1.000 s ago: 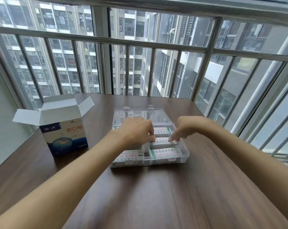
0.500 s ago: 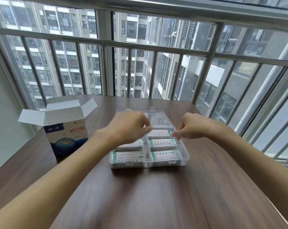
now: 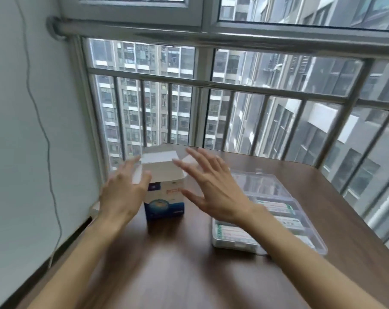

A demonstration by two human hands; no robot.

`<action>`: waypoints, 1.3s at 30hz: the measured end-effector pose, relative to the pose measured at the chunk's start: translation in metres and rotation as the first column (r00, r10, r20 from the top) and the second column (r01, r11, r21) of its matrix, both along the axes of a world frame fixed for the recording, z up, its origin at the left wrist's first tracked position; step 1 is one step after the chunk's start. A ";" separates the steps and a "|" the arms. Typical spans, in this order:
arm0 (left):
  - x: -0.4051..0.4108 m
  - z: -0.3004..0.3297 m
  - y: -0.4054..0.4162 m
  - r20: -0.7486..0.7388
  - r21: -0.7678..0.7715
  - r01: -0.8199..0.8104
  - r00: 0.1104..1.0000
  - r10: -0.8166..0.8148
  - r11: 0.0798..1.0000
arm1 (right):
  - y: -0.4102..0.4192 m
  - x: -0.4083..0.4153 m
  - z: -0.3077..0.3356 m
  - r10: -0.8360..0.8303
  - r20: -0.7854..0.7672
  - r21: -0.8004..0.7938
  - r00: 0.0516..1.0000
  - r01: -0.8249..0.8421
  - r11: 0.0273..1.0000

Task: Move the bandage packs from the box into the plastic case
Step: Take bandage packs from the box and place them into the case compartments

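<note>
A white and blue cardboard box (image 3: 164,197) stands upright on the brown table, its top flaps open. My left hand (image 3: 124,192) is spread at the box's left side, fingers straight, holding nothing. My right hand (image 3: 211,190) is spread just right of the box, fingers reaching over its open top, also holding nothing. To the right lies the clear plastic case (image 3: 316,244) with its lid folded back. Several white and green bandage packs (image 3: 276,206) lie in its compartments; my right forearm covers part of them.
The wooden table (image 3: 189,275) runs to a metal window railing (image 3: 233,85) at the far edge and on the right. A white wall with a hanging cable (image 3: 48,148) borders the table on the left.
Both hands left the plastic case and swung left to either side of the box, fingers now spread. The view turned left and up, so the case now sits at the right.
</note>
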State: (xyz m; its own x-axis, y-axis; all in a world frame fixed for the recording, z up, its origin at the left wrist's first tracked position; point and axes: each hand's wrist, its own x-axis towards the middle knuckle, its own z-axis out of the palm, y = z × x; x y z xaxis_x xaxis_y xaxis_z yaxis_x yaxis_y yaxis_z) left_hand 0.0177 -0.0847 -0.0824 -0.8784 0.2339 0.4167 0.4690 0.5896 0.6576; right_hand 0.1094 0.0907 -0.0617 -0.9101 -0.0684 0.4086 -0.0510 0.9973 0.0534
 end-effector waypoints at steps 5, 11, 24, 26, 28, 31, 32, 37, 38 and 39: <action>0.000 -0.019 -0.003 -0.054 0.314 0.163 0.987 -0.154 0.935 | -0.003 -0.003 -0.027 0.049 -0.288 -0.010 0.956 -0.055 0.998; 0.009 -0.030 0.005 -0.308 0.380 0.237 0.944 -0.119 0.894 | 0.002 0.010 -0.029 0.053 -0.290 -0.047 0.956 -0.070 0.996; 0.002 -0.040 0.005 -0.458 0.152 0.328 0.859 -0.227 0.932 | -0.049 -0.001 0.009 -0.124 0.236 -0.003 0.964 0.128 0.992; 0.001 -0.041 0.005 -0.468 0.146 0.340 0.851 -0.238 0.929 | -0.053 -0.008 0.011 -0.177 0.410 0.033 0.895 0.179 0.983; 0.002 -0.042 0.005 -0.483 0.133 0.357 0.838 -0.254 0.925 | -0.052 -0.017 0.010 -0.200 0.438 0.044 0.876 0.201 0.979; 0.002 -0.041 0.006 -0.496 0.133 0.364 0.829 -0.256 0.922 | -0.051 -0.030 0.004 -0.204 0.453 0.098 0.868 0.179 0.979; 0.001 -0.041 0.006 -0.495 0.136 0.360 0.832 -0.251 0.923 | -0.051 -0.033 0.002 -0.196 0.451 0.113 0.870 0.163 0.980; 0.000 -0.040 0.006 -0.481 0.135 0.352 0.841 -0.250 0.926 | -0.047 -0.042 -0.010 -0.161 0.298 0.062 0.941 0.149 0.987; 0.001 -0.039 0.005 -0.477 0.128 0.355 0.841 -0.256 0.926 | -0.046 -0.041 -0.011 -0.157 0.294 0.056 0.943 0.147 0.988; 0.001 -0.039 0.005 -0.472 0.124 0.358 0.842 -0.262 0.926 | -0.045 -0.041 -0.011 -0.153 0.301 0.049 0.941 0.144 0.988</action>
